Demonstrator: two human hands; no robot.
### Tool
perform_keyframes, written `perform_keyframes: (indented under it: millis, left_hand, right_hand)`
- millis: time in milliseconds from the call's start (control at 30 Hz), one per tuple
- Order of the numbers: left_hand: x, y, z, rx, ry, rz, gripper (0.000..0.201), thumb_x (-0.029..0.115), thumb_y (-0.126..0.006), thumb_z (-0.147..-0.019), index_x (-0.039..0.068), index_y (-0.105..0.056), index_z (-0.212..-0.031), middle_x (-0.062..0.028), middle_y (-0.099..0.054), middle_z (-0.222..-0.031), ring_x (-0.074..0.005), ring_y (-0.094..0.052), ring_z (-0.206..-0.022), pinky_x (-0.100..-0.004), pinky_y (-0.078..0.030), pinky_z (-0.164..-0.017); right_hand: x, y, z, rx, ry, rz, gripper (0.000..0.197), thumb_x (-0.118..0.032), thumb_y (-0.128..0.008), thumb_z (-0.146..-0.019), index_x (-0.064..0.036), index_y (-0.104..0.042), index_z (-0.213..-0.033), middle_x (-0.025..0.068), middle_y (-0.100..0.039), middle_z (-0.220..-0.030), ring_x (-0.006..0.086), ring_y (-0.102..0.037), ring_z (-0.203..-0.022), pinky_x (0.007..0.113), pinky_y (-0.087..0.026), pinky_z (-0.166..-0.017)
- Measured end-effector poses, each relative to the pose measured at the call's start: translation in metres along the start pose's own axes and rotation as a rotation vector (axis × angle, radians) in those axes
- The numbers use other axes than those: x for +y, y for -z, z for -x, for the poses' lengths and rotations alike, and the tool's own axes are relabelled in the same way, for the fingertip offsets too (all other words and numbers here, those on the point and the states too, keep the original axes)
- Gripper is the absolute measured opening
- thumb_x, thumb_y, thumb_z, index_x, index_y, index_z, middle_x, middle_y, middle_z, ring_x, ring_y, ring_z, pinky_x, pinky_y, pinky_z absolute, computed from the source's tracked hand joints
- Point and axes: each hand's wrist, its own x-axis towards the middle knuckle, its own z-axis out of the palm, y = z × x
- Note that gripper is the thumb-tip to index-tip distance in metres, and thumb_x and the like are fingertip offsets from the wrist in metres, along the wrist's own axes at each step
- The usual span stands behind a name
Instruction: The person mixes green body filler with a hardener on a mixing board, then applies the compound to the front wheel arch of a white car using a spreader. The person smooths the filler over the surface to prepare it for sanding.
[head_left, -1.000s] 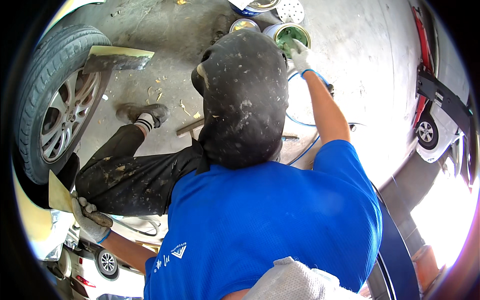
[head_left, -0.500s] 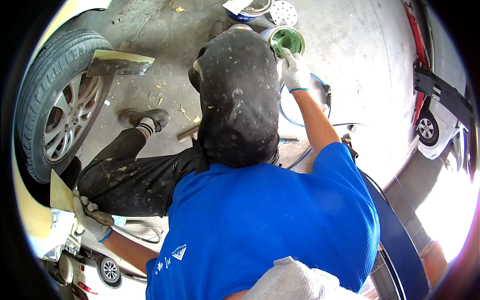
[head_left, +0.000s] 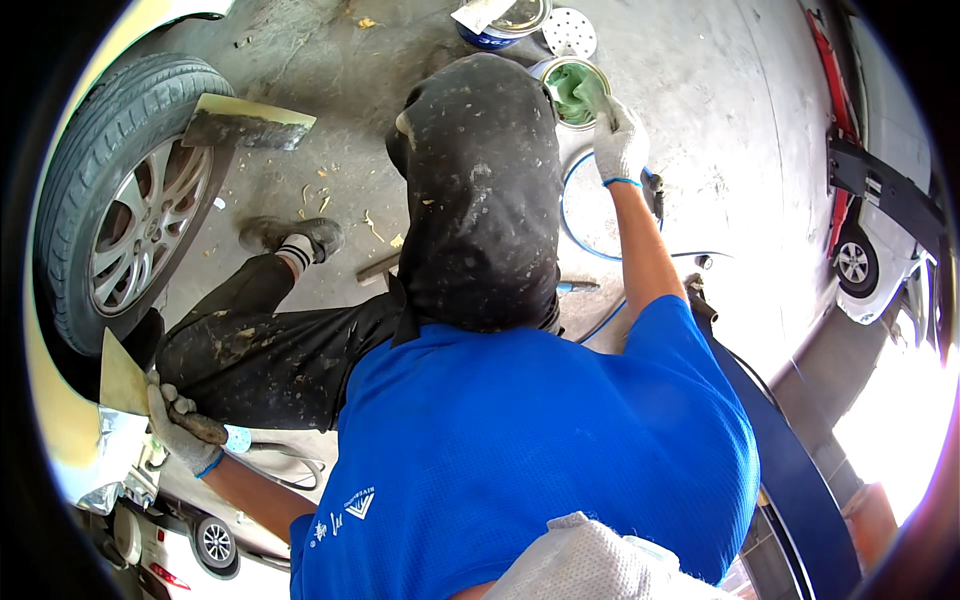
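My left hand [head_left: 185, 432], in a pale knit glove, is closed around a scraper beside my bent knee. The scraper's flat tan blade [head_left: 122, 378] points up next to the car's pale yellow body [head_left: 62, 400]; a brown, rounded part shows under the fingers. At the right rim of an open can [head_left: 606, 78] is my gloved right hand [head_left: 622, 142], fingers closed together. A thin grey-green piece shows at its fingertips, its kind unclear. Green paste [head_left: 568, 92] lies inside the can.
A car wheel [head_left: 140, 215] stands at the left, with a flat yellow-and-black plate [head_left: 250, 124] beside it. Behind are another can [head_left: 515, 18] and a perforated white disc [head_left: 571, 32]. A blue hose [head_left: 568, 205] loops on the floor at the right.
My right hand has moved right and slightly nearer, from over the can's mouth to its right rim. My left hand keeps its hold on the scraper, almost unmoved.
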Motion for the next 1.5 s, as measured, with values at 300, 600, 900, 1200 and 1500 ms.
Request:
perform_keyframes:
  millis: [300,600,900,1200,1500]
  left_hand:
    - [0.003,-0.006,0.003,-0.02,0.0,0.018,0.025,0.017,-0.063,-0.098,0.001,-0.062,-0.118,-0.0006,-0.06,-0.078,-0.0033,-0.05,-0.055,-0.0139,-0.042,-0.047]
    - [0.002,0.001,0.0,-0.044,0.03,-0.005,0.025,0.018,-0.06,-0.1,0.003,-0.06,-0.12,0.0,-0.06,-0.08,-0.003,-0.051,-0.054,-0.0133,-0.044,-0.045]
    - [0.013,-0.019,0.006,0.036,0.061,-0.035,0.023,0.02,-0.059,-0.101,0.007,-0.061,-0.12,0.0016,-0.063,-0.08,-0.0031,-0.052,-0.054,-0.0141,-0.039,-0.041]
    - [0.008,-0.008,0.004,0.008,0.061,-0.023,0.024,0.02,-0.058,-0.101,0.007,-0.061,-0.12,0.0018,-0.063,-0.079,-0.0031,-0.052,-0.054,-0.0142,-0.04,-0.043]
    - [-0.002,0.007,-0.003,-0.037,0.021,-0.012,0.03,0.022,-0.058,-0.102,0.006,-0.06,-0.127,0.0021,-0.063,-0.08,-0.0027,-0.051,-0.055,-0.0143,-0.042,-0.046]
  right_hand:
    - [0.048,-0.053,-0.064,-0.349,-0.162,0.252,0.038,-0.032,-0.053,-0.09,-0.0098,-0.07,-0.116,0.0227,-0.069,-0.107,0.0415,-0.065,-0.101,0.047,-0.051,-0.09]
    - [0.076,-0.091,-0.093,-0.628,-0.118,0.487,0.037,-0.025,-0.055,-0.086,-0.0174,-0.071,-0.118,0.0173,-0.068,-0.119,0.0369,-0.065,-0.112,0.045,-0.052,-0.096]
    - [0.148,-0.121,-0.096,-0.617,-0.52,0.127,0.035,-0.02,-0.064,-0.08,-0.011,-0.075,-0.112,0.0161,-0.072,-0.111,0.0296,-0.071,-0.1,0.038,-0.056,-0.088]
    - [0.131,-0.105,-0.074,-0.473,-0.822,-0.545,0.04,-0.005,-0.068,-0.082,-0.0013,-0.067,-0.122,0.0136,-0.072,-0.097,0.0225,-0.071,-0.08,0.035,-0.062,-0.062]
    - [0.111,-0.085,-0.058,-0.492,-0.397,-0.334,0.042,-0.012,-0.068,-0.085,0.0003,-0.067,-0.125,0.0107,-0.073,-0.104,0.0144,-0.069,-0.082,0.031,-0.058,-0.069]
